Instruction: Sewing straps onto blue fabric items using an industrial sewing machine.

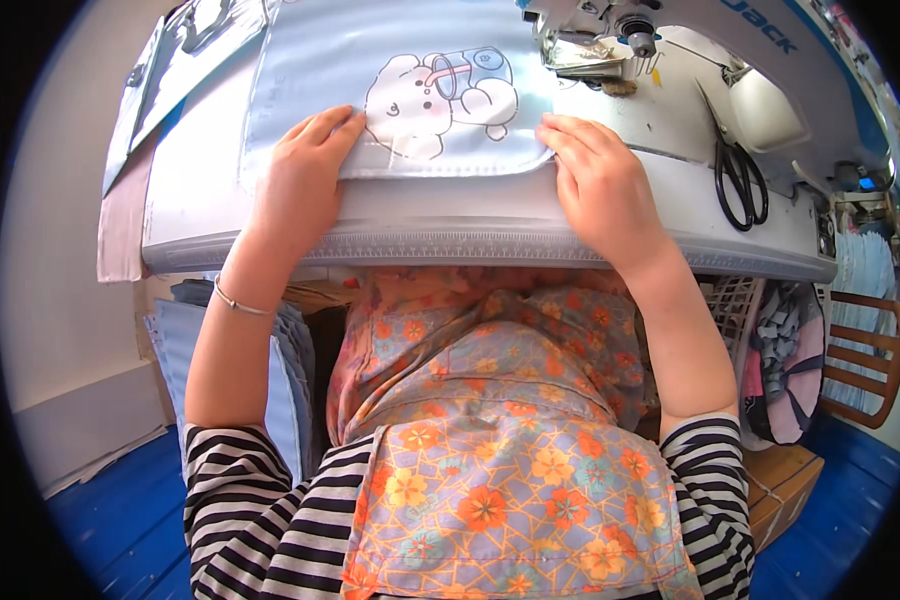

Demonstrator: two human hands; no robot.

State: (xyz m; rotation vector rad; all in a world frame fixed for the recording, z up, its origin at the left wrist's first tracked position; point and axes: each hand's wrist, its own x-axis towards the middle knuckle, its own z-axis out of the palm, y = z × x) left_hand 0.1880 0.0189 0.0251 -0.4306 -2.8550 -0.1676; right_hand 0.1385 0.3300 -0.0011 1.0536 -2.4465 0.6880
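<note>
A light-blue, glossy sheet-like panel (310,60) with a printed white cartoon bear and cup lies on the white sewing table. White stitching runs along its near edge. My left hand (310,170) rests on the panel's near left part, fingers stretched out over it. At the near right corner, my right hand (605,180) touches the panel's edge with extended fingertips, its thumb apart from them. Both hands look open, pressing on the panel rather than gripping it. Beyond the right hand is the sewing machine's needle area (638,40), just right of the panel.
Black-handled scissors (740,185) lie on the table's right side. A ruler strip (450,243) runs along the front edge. Light-blue pieces (288,370) hang below at left. A white basket (735,305) and a wooden chair (870,350) stand at right.
</note>
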